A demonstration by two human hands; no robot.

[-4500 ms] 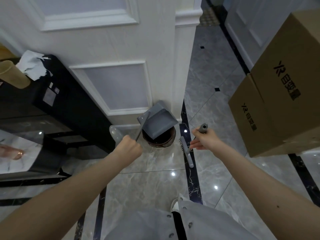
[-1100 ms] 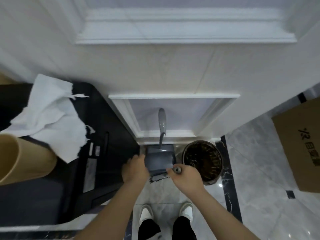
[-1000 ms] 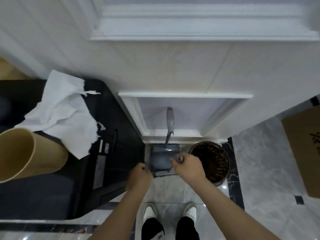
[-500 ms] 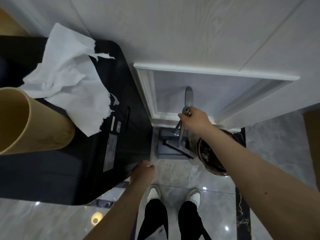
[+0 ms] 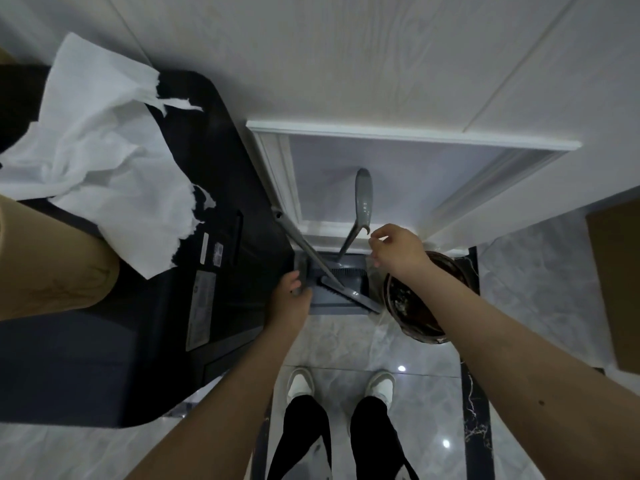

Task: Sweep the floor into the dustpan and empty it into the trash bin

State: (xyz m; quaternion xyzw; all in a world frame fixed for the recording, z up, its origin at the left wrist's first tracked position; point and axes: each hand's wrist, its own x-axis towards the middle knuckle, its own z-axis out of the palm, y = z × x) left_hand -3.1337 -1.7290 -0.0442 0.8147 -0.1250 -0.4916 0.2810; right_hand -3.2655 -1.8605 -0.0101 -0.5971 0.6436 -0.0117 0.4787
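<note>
Grey plastic dustpan (image 5: 341, 284): standing on the floor against the white panelled wall (image 5: 381, 81), long curved handle rising to lean on the lower panel.
Grey plastic broom (image 5: 332, 284): bristle head lying across the dustpan, slim pole slanting up-left to rest on the edge of the black cabinet (image 5: 221, 216).
Round dark-lined trash bin (image 5: 415, 303): just right of the dustpan, thin clear liner spilling over its rim.
Left hand (image 5: 289, 299): fingers curled at the dustpan's left edge; hard to tell whether gripping or only touching.
Right hand (image 5: 394, 251): raised above the bin near the handle's hook, fingers loosely spread, holding nothing.
Handling: both tools probably light, rigid, smooth moulded plastic; best taken by the upper handle or mid-pole, since both lean freely and could slide on the glossy floor.
Floor (image 5: 346, 344): polished grey marble tile with dark veined borders, likely slippery.
Nearby: crumpled white paper towel (image 5: 100, 157) on the cabinet's surface, tan cylinder (image 5: 45, 261) at left, brown cardboard box (image 5: 620, 285) at right.
</note>
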